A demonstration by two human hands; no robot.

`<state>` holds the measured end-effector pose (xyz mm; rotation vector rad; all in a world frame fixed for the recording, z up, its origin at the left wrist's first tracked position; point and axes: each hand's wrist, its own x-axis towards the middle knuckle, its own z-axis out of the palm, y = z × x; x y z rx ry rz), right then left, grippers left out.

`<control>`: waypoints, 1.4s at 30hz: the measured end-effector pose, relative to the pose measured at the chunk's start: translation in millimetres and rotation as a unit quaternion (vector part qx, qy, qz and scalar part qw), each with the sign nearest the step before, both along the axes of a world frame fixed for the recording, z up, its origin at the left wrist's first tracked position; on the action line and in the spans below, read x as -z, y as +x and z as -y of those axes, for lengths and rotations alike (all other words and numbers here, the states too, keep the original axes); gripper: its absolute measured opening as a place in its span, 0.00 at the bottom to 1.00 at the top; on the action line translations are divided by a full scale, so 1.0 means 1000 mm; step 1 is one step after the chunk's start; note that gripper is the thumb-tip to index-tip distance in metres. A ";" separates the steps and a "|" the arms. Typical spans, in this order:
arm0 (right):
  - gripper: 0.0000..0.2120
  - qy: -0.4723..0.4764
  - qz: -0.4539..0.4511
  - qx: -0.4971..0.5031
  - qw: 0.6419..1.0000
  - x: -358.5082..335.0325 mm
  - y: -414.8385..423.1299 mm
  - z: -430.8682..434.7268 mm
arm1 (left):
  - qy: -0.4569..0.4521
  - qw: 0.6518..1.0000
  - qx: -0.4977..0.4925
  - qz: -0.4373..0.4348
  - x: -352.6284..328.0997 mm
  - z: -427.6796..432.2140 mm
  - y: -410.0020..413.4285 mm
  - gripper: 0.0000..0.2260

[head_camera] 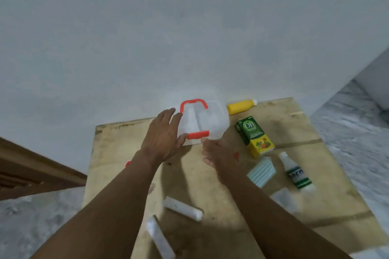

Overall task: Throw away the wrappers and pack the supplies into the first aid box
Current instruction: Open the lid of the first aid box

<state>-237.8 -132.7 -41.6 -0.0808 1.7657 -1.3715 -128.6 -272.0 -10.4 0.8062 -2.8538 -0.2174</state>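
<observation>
The left grip [163, 134] is clasping the left side of the translucent plastic first aid box with red handle and latch [212, 120], at the far edge of the brown desk [117, 149]. The right grip [216, 153] is touching its near edge; whether it is clamped, I cannot tell.

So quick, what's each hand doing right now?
Left hand: holds the box by its left side.
Right hand: fingertip at the box's near edge; grip cannot be told.
</observation>
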 end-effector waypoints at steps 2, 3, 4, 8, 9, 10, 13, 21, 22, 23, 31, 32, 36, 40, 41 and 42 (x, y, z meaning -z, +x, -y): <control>0.07 -0.022 0.010 0.056 0.998 0.003 0.008 0.009 | -0.008 1.000 0.028 -0.008 0.007 0.011 0.005 0.26; 0.08 -0.033 0.016 0.081 0.996 0.002 0.012 0.013 | -0.010 0.999 0.038 -0.015 0.010 0.014 0.007 0.26; 0.10 -0.042 0.027 0.099 0.994 0.001 0.017 0.017 | -0.008 0.999 0.045 -0.026 0.011 0.017 0.009 0.26; 0.16 -0.052 0.073 0.165 0.982 0.005 0.029 0.031 | 0.016 0.995 0.076 -0.059 0.021 0.026 0.015 0.26; 0.18 -0.053 0.075 0.179 0.980 0.006 0.031 0.033 | 0.023 0.994 0.081 -0.064 0.022 0.028 0.016 0.26; 0.19 -0.056 0.075 0.188 0.978 0.007 0.031 0.034 | 0.029 0.994 0.085 -0.069 0.024 0.030 0.016 0.26; 0.17 -0.059 0.065 0.186 0.979 0.008 0.033 0.035 | 0.035 0.992 0.090 -0.081 0.027 0.034 0.016 0.26; 0.13 -0.048 0.057 0.220 0.973 -0.001 0.039 0.041 | 0.035 0.988 0.097 -0.118 0.033 0.038 0.015 0.25; 0.13 -0.044 0.046 0.231 0.971 -0.001 0.040 0.042 | 0.035 0.988 0.096 -0.120 0.034 0.037 0.015 0.25; 0.13 -0.037 0.023 0.237 0.971 -0.001 0.041 0.042 | 0.035 0.987 0.095 -0.123 0.034 0.037 0.015 0.25; 0.14 0.039 -0.319 0.016 0.947 -0.012 0.028 0.016 | 0.043 0.990 0.067 -0.117 0.034 0.029 0.015 0.28; 0.12 0.052 -0.360 -0.013 0.931 -0.016 0.020 0.014 | 0.048 0.990 0.061 -0.116 0.033 0.028 0.015 0.28; 0.12 0.089 -0.482 -0.077 0.868 -0.018 -0.015 0.011 | 0.073 0.989 0.049 -0.121 0.034 0.028 0.015 0.28; 0.14 0.104 -0.591 -0.125 0.790 -0.014 -0.040 0.011 | 0.056 0.988 0.043 -0.136 0.037 0.026 0.016 0.26; 0.15 0.106 -0.615 -0.131 0.770 -0.013 -0.044 0.011 | 0.060 0.988 0.027 -0.141 0.038 0.024 0.016 0.25; 0.15 0.103 -0.631 -0.134 0.758 -0.011 -0.046 0.012 | 0.074 0.986 0.013 -0.149 0.037 0.023 0.018 0.25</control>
